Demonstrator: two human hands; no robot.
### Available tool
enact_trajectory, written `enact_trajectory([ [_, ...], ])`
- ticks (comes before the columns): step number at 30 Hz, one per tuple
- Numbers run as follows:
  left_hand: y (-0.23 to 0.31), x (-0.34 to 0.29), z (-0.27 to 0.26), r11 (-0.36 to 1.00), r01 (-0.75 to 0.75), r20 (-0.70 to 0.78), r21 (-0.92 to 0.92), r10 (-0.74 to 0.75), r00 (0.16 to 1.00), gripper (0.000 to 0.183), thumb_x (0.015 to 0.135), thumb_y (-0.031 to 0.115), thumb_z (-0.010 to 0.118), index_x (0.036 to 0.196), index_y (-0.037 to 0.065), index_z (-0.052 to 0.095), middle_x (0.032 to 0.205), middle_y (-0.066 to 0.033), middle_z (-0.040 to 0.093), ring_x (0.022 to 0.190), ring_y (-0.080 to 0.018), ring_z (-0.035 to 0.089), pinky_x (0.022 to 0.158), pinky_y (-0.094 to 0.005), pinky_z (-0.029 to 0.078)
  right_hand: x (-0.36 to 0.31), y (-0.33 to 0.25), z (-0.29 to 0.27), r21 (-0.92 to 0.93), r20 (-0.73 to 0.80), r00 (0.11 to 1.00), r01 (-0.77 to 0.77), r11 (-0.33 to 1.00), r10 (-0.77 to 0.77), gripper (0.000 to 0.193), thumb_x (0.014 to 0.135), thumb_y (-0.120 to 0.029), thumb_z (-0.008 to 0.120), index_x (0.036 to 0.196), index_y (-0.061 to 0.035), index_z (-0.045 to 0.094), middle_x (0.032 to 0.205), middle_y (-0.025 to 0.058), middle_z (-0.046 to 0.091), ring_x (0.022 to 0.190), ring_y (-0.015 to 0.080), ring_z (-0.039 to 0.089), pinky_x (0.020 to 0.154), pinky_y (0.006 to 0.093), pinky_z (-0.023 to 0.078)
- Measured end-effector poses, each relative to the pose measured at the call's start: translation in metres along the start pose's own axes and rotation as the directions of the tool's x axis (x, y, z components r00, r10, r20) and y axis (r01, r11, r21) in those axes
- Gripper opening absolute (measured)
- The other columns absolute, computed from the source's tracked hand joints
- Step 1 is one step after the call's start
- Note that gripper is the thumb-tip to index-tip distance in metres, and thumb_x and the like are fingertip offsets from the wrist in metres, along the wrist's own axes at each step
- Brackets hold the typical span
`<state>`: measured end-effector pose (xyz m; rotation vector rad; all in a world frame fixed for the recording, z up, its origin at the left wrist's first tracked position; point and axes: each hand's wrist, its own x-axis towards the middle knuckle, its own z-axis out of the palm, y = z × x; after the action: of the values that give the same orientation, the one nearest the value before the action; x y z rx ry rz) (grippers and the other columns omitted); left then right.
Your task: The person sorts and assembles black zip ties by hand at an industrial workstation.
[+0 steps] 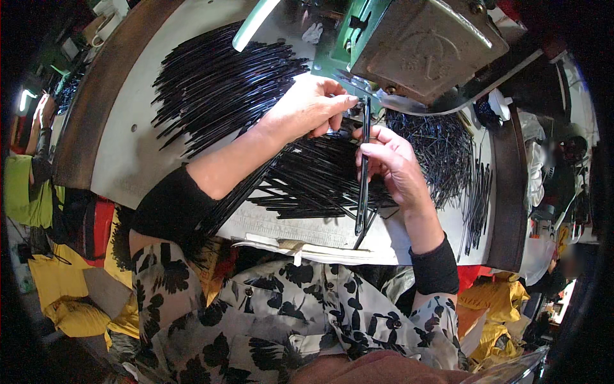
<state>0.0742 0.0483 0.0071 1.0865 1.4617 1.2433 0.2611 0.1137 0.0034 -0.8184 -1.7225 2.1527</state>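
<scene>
My right hand [391, 160] grips a long, narrow black strip [364, 185] between thumb and fingers; it stands nearly lengthwise in front of me, its top end close to the machine. My left hand [313, 105] is closed, with its thumb tip beside the strip's upper end. What its curled fingers hold, if anything, is hidden. Left of it spreads a thick fan of glossy black strips [217, 83]. Below both hands lies a second, looser pile of black strips [313, 182]. Just beyond my fingers stands a green machine [361, 32] with a worn metal cover [428, 54].
A tangled heap of thin black offcuts [435, 153] lies right of my right hand, with a few loose strips [476, 205] at the table's right edge. A bright lamp tube [254, 24] hangs over the pale table [125, 144]. Yellow bags [61, 288] stand at lower left. Another person's hand [45, 110] shows at far left.
</scene>
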Motion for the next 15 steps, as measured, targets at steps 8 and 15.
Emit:
enact_trajectory([
  [8, 0.005, 0.002, 0.004, 0.995, -0.041, -0.008, 0.095, 0.042, 0.999, 0.027, 0.081, 0.026, 0.063, 0.085, -0.001, 0.061, 0.056, -0.0009, 0.052, 0.039, -0.0029, 0.041, 0.034, -0.0185, 0.027, 0.002, -0.003, -0.011, -0.131, -0.01, 1.0, 0.006, 0.991, -0.008, 0.028, 0.081, -0.016, 0.057, 0.105, -0.0013, 0.054, 0.069, 0.0032, 0.058, 0.055, 0.008, 0.054, 0.049, 0.0188, 0.044],
  [15, 0.005, -0.004, 0.011, 0.989, 0.04, 0.052, 0.143, -0.048, 0.997, 0.029, 0.086, 0.023, 0.057, 0.093, -0.005, 0.063, 0.057, -0.0038, 0.055, 0.034, -0.004, 0.038, 0.032, -0.0186, 0.025, -0.015, -0.01, -0.012, -0.202, -0.008, 1.0, -0.015, 0.979, 0.014, 0.022, 0.081, -0.015, 0.057, 0.098, -0.0022, 0.05, 0.067, 0.004, 0.058, 0.052, 0.0081, 0.053, 0.043, 0.0192, 0.041],
])
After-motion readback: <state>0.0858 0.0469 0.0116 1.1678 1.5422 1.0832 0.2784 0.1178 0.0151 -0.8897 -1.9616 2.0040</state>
